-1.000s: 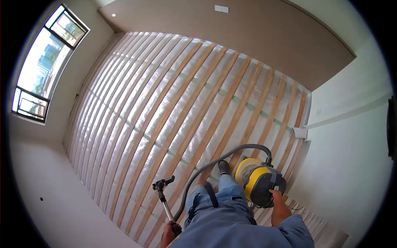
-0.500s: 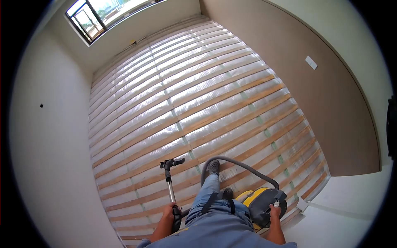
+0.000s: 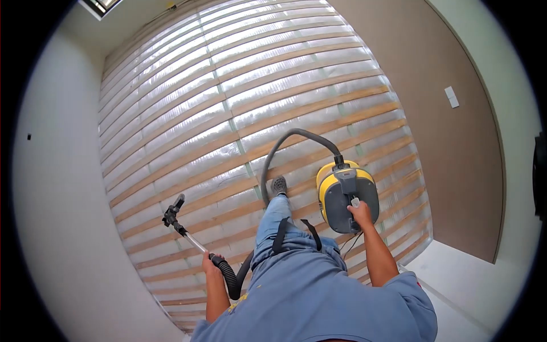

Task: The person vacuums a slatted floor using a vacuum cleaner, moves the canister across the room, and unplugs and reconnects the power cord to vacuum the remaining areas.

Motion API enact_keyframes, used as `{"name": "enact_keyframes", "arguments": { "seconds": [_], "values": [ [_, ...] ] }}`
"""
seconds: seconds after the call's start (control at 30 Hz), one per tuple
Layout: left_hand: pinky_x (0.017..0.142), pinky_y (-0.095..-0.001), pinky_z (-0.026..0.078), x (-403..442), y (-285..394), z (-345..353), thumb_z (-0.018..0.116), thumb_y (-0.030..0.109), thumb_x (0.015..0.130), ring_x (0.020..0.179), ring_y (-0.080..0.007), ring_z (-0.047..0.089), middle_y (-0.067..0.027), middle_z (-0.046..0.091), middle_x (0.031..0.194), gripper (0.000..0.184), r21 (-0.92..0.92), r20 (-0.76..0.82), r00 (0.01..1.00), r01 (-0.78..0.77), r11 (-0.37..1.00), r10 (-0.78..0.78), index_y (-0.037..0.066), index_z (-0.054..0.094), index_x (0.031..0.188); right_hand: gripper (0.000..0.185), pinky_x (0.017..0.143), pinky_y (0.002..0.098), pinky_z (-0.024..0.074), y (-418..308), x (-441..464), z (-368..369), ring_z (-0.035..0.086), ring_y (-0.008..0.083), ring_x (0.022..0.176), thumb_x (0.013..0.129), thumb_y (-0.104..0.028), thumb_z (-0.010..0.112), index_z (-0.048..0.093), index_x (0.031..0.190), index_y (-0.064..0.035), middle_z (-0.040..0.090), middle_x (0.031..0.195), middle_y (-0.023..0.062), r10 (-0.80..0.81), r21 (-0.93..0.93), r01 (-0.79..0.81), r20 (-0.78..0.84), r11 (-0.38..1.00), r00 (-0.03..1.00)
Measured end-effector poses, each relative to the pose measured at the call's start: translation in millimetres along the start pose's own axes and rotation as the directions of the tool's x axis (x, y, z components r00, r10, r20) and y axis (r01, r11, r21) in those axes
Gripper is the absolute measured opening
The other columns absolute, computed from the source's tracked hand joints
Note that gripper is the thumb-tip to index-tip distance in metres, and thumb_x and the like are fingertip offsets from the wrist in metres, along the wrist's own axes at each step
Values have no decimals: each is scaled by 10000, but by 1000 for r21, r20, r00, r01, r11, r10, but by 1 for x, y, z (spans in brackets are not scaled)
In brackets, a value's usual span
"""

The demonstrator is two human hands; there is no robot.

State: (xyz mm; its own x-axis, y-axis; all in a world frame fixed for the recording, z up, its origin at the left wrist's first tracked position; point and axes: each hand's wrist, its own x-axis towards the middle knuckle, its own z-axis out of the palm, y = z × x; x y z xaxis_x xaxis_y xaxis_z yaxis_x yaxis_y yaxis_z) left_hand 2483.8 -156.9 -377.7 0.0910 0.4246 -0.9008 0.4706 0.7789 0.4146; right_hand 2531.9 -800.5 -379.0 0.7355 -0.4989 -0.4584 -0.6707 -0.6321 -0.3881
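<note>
My left hand (image 3: 212, 263) is closed around the wand (image 3: 195, 241) of a vacuum cleaner, where the black ribbed hose end (image 3: 228, 278) joins it. At the wand's far end, the black floor nozzle (image 3: 174, 210) points away to the left. My right hand (image 3: 360, 214) grips the top handle of the yellow and dark grey vacuum cleaner (image 3: 342, 215), which hangs in front of me on the right. A small whitish piece (image 3: 355, 202), possibly a plug, shows at my fingers. From the cleaner's front, a grey hose (image 3: 296, 132) loops past my leg.
Wooden battens (image 3: 228, 137) run across a floor covered with shiny foil sheeting (image 3: 279, 117). My shoe (image 3: 278, 185) stands among them. A pale wall (image 3: 62, 188) bounds the left, a brown panel (image 3: 421, 74) with a white switch plate (image 3: 451, 97) the right. Part of a window (image 3: 101, 5) shows top left.
The vacuum cleaner has swung forward and up with my right hand. My left hand and the wand have moved left, with the nozzle turned outward. My view has tilted further down.
</note>
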Motion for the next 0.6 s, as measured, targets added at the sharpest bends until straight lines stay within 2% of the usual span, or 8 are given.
{"name": "enact_keyframes", "arguments": {
  "seconds": [0.13,0.2,0.33,0.4,0.43,0.47,0.53,0.6],
  "values": [
    [541,-408,543,-1,38,6,666,410,882,585,-305,577,-135,569,684,404,-83,-119,993,3,997,-13,53,477,900,472,806,499,514,-77,95,-4,646,435,963,767,-386,780,619,988,-2,679,996,248,-144,-101,151,72,983,987],
    [545,-399,551,-1,47,1,664,377,879,580,-296,578,-124,572,690,355,-197,-82,994,55,979,-72,76,481,922,507,831,500,515,-119,146,-7,641,422,1014,769,-413,782,613,1043,-21,676,1050,235,-112,-159,140,170,977,979],
    [536,-383,539,-44,41,13,628,406,888,572,-290,574,-115,567,668,380,-110,-271,962,-56,992,25,51,495,865,521,886,493,492,-220,239,3,614,399,1098,790,-410,772,588,1098,-33,657,1152,210,-145,-240,206,247,949,958],
    [548,-374,540,-50,29,-7,600,422,900,573,-285,573,-113,561,654,396,-91,-155,988,-26,995,12,47,498,825,500,897,484,507,-276,277,6,631,374,1104,805,-404,765,633,1111,-32,672,1148,200,-153,-309,257,325,915,933],
    [557,-365,538,-76,24,0,580,442,907,572,-283,570,-112,556,644,413,-4,-170,985,-6,1000,6,49,496,810,488,892,471,521,-290,298,22,646,363,1092,792,-383,781,672,1120,-39,684,1142,194,-108,-336,240,367,911,924],
    [571,-370,540,-83,14,4,586,455,903,594,-277,574,-109,557,660,425,25,-284,957,-55,998,60,52,492,808,487,889,463,525,-293,308,34,651,357,1086,784,-374,790,680,1124,-43,689,1139,190,-77,-330,211,376,920,923],
    [621,-368,551,-96,-5,0,582,463,924,679,-253,584,-96,564,746,414,54,-205,978,-12,999,22,62,489,881,489,900,449,527,-297,324,32,655,349,1086,765,-347,805,687,1149,-69,686,1159,184,-49,-232,148,384,961,922],
    [629,-368,552,-86,-20,24,577,456,930,683,-252,583,-95,562,747,407,160,-109,994,27,987,-10,62,488,884,452,897,476,520,-287,317,40,644,379,1077,785,-338,782,655,1113,-55,675,1132,197,-169,-162,236,342,958,924]
  ]
}}
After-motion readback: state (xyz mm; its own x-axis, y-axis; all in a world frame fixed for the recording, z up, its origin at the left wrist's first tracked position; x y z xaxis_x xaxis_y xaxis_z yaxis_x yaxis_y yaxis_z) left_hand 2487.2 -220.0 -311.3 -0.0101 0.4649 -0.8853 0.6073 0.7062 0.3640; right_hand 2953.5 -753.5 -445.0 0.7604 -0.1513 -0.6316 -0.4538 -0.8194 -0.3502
